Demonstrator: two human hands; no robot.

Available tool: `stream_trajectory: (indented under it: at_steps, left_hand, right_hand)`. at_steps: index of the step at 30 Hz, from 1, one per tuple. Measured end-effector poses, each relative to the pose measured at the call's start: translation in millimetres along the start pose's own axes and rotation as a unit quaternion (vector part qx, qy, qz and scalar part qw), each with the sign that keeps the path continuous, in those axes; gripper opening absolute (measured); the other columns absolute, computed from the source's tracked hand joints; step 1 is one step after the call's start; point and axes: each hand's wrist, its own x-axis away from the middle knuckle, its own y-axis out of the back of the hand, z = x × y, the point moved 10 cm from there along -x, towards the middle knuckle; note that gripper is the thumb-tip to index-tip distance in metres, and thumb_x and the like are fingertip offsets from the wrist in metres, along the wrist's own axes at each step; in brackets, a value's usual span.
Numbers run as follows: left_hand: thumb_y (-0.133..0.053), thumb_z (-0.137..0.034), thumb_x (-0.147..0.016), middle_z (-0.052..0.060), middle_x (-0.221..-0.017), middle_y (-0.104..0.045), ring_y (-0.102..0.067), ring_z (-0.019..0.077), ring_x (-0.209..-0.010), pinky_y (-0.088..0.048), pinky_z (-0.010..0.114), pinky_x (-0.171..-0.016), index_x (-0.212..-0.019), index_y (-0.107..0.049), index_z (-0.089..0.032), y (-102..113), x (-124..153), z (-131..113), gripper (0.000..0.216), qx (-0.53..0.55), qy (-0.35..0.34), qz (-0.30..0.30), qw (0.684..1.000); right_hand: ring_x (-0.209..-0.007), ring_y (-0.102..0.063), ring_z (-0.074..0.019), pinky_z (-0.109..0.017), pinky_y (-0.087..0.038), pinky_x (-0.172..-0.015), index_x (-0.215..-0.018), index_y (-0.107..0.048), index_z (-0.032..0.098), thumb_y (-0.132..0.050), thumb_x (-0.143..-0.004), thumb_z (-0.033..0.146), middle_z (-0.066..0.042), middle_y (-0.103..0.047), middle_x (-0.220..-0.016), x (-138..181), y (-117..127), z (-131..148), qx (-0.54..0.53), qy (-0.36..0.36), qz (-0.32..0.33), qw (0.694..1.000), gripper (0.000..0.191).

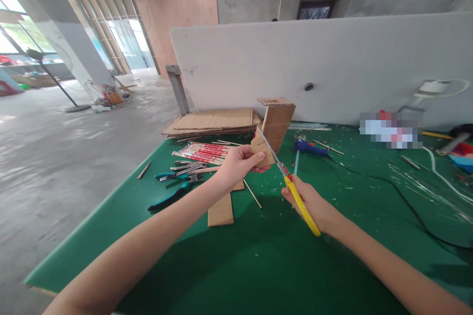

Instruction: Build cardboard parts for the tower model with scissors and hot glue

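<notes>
My left hand (240,165) pinches a small piece of cardboard (263,148) between thumb and fingers, above the middle of the table. In my right hand (308,199) is a pair of scissors (300,205) with yellow and red handles. Their blades point up and to the left, against the right side of the cardboard piece. Whether the blades are parted is too small to tell. Just behind stands a folded cardboard structure (279,125) with a flat top flap. Below my left wrist lies a flat cardboard strip (220,210).
On the green table (258,266), pliers (170,199) and red-wrapped chopsticks (205,152) lie to the left. Cardboard sheets (218,119) are stacked at the back. A blue glue gun (310,147) trails a black cable rightward. A white panel (332,69) borders the far edge.
</notes>
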Motion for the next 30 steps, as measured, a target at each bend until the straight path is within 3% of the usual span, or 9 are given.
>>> stream_trajectory:
  at_steps: [7, 14, 25, 30]
  left_hand:
    - [-0.060, -0.020, -0.083, 0.002, -0.071, -0.067, -0.069, 0.0133, -0.069, -0.055, 0.025, -0.065, -0.076, -0.059, -0.012, 1, 0, -7, 0.010, -0.028, 0.004, -0.007, 1.000]
    - [-0.058, -0.018, -0.084, 0.010, -0.086, -0.070, -0.069, 0.0132, -0.073, -0.055, 0.026, -0.070, -0.086, -0.063, -0.008, -6, 4, -15, 0.011, -0.088, 0.025, 0.018, 0.996]
    - [-0.057, -0.022, -0.084, 0.009, -0.087, -0.068, -0.065, 0.0108, -0.073, -0.053, 0.028, -0.074, -0.088, -0.062, -0.008, -9, 6, -20, 0.015, -0.119, 0.027, 0.069, 0.990]
    - [-0.051, -0.017, -0.086, 0.000, -0.075, -0.059, -0.058, 0.0071, -0.061, -0.048, 0.021, -0.057, -0.085, -0.051, -0.014, -6, 7, -23, 0.004, -0.148, 0.004, 0.010, 0.989]
  right_hand:
    - [-0.053, -0.046, -0.0149, -0.028, -0.037, -0.048, -0.093, -0.042, 0.023, -0.034, -0.088, 0.065, 0.002, -0.048, -0.066, 3, 2, 5, -0.035, -0.002, 0.001, 0.999, 0.042]
    - [-0.059, -0.050, -0.0160, -0.029, -0.042, -0.053, -0.098, -0.044, 0.024, -0.035, -0.087, 0.065, 0.000, -0.050, -0.072, 1, 0, 5, -0.081, 0.024, 0.006, 0.996, 0.043]
    - [-0.055, -0.038, -0.0119, -0.026, -0.034, -0.049, -0.087, -0.041, 0.023, -0.039, -0.088, 0.060, 0.003, -0.041, -0.070, -1, -3, 2, -0.064, 0.030, -0.005, 0.998, 0.038]
    - [-0.053, -0.037, -0.0112, -0.025, -0.033, -0.046, -0.086, -0.039, 0.023, -0.040, -0.089, 0.059, 0.004, -0.039, -0.068, -2, -4, 0, -0.077, 0.024, -0.019, 0.997, 0.036]
